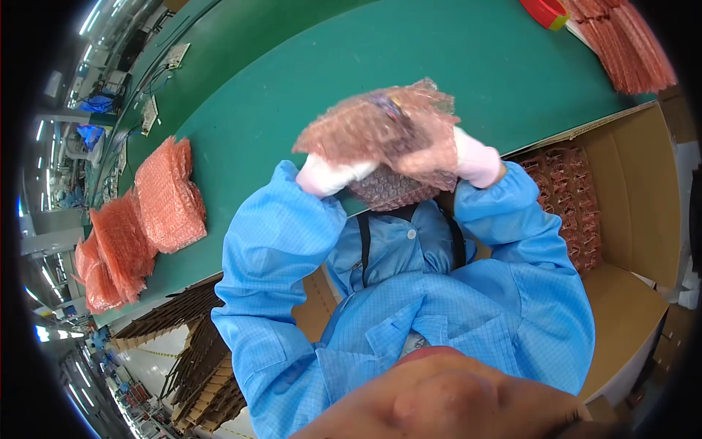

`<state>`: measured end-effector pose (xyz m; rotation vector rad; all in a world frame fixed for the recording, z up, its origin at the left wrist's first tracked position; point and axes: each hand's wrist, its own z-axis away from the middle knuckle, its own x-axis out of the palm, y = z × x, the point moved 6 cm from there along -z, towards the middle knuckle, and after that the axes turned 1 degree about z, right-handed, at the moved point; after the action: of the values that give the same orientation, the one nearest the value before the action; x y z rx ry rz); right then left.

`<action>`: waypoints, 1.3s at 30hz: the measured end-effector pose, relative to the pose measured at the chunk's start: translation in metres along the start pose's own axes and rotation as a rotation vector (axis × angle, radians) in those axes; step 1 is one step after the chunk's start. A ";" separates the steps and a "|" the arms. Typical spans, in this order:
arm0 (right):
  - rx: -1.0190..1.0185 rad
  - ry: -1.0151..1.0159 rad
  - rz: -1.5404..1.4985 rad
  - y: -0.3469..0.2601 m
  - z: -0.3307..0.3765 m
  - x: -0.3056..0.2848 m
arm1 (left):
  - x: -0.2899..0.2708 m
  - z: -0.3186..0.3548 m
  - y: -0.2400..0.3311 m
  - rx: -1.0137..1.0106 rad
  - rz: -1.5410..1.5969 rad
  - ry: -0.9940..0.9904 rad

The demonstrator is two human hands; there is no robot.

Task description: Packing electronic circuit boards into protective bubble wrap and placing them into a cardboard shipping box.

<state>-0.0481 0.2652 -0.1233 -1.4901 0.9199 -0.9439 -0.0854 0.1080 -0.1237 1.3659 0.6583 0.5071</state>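
While raised in front of the chest, left hand in a white glove, closed on the lower left edge of a pink bubble-wrap pouch. Right hand, also gloved white, gripping the same pouch from the right, fingers mostly hidden under the wrap. Pouch held above the near edge of the green table, crumpled and puffed, with a small dark part showing through near its top. Just beneath it, a second piece of bubble wrap, darker, pressed between the hands and the chest. Blue checked smock sleeves running from both wrists down to the lower edge.

Farther left on the table, a stack of pink bubble-wrap pouches, with more fanned out beyond it toward the table's corner. At the right, an open cardboard box with rows of wrapped parts packed along its inner side. At the far top right, another pile of pink wrap beside a red object.
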 end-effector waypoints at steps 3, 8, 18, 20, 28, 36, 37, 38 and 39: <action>0.083 0.495 0.212 -0.022 0.036 -0.045 | 0.004 0.000 0.007 0.095 0.420 0.216; -0.569 0.619 1.109 -0.127 0.075 0.025 | 0.046 0.003 0.028 -0.049 0.734 0.246; -0.367 0.685 -0.190 -0.012 0.074 0.037 | 0.062 0.032 0.051 0.093 0.098 0.308; -0.262 0.774 -0.122 -0.002 0.101 0.015 | 0.079 0.012 0.058 0.227 0.047 0.176; -0.068 1.763 0.324 -0.009 0.410 -0.135 | 0.025 -0.022 0.095 0.434 -0.260 0.120; 1.343 1.234 0.220 0.212 0.635 -0.090 | 0.011 -0.036 0.090 0.298 -0.464 0.139; 1.477 1.100 0.255 0.220 0.613 -0.080 | 0.014 -0.034 0.093 0.314 -0.497 0.132; 1.569 1.073 0.269 0.235 0.613 -0.069 | 0.017 -0.035 0.095 0.317 -0.495 0.127; 1.569 1.077 0.265 0.237 0.622 -0.066 | 0.021 -0.035 0.097 0.318 -0.513 0.097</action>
<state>0.4873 0.5344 -0.4196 0.5365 0.6426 -1.6569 -0.0900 0.1620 -0.0328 1.4020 1.1650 0.0558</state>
